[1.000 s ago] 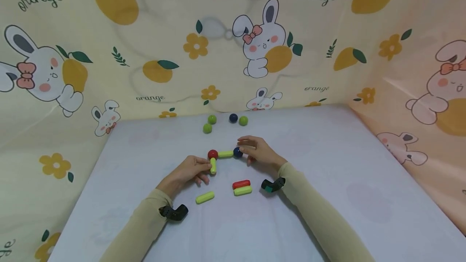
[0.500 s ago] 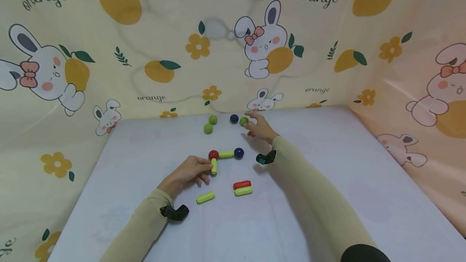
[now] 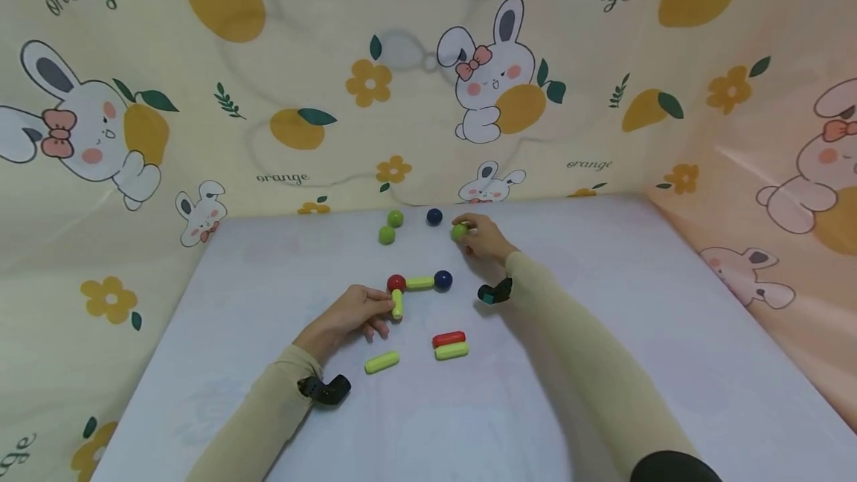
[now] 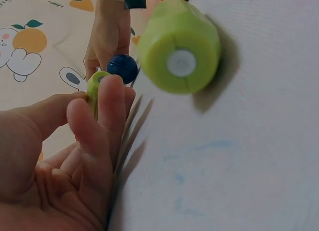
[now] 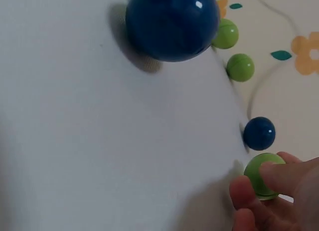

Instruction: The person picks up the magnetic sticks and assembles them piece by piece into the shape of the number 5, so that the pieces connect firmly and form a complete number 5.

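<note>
My left hand [image 3: 355, 311] pinches a short yellow-green rod [image 3: 398, 306] between thumb and fingers. That rod's far end meets a red ball [image 3: 396, 283]. From the red ball a second yellow-green rod [image 3: 419, 283] runs right to a dark blue ball [image 3: 443, 280], forming an L shape. Near the back of the table my right hand [image 3: 487, 238] holds a green ball [image 5: 259, 177] between thumb and fingers. In the left wrist view, the pinched rod [image 4: 94, 89] shows a round end partly covered by fingertips.
Two green balls [image 3: 387, 235] and a dark blue ball [image 3: 434, 216] lie near the table's back edge. Closer in lie a red rod [image 3: 448, 338] beside a yellow-green rod [image 3: 451, 351], and another yellow-green rod [image 3: 382, 362] near my left wrist. A printed curtain [image 3: 321, 58] hangs behind.
My right hand has left the blue ball of the joined pieces, moved to the back and taken hold of a green ball, shifting it slightly nearer. My left hand keeps its pinch.
</note>
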A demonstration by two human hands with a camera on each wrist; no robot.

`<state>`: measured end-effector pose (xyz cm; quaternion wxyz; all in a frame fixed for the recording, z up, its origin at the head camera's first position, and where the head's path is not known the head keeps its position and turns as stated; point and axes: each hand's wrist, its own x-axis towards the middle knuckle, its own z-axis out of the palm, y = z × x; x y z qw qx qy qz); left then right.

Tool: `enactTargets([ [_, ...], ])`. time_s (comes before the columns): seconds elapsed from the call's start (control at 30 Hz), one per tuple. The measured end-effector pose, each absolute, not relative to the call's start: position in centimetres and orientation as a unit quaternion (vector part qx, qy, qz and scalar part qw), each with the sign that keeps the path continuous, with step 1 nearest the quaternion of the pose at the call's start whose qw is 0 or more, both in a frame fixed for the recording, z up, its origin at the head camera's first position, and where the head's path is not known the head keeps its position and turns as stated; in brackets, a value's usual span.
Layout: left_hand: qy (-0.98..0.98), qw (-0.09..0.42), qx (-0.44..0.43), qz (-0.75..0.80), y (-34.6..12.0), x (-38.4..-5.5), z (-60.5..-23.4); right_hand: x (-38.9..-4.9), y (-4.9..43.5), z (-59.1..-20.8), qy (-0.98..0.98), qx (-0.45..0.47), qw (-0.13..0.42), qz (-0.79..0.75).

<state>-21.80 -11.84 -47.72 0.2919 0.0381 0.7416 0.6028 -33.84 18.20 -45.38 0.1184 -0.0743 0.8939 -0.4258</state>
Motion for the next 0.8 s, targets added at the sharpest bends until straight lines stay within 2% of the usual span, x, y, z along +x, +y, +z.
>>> enactTargets([
  [0.33,0.742,0.282,0.051,0.606,-12.0,-21.6,-47.6,-31.2,18.7,-44.0,0.851,-0.107,0.088,-0.506],
  [0.57,0.742,0.282,0.044,0.606,-12.0,-21.7,-47.5,-28.2,17.9,-43.6,0.83,-0.134,0.075,-0.536],
  [0.8,0.744,0.282,0.038,0.605,-11.8,-21.7,-47.5,-24.9,16.3,-43.0,0.802,-0.168,0.112,-0.562],
])
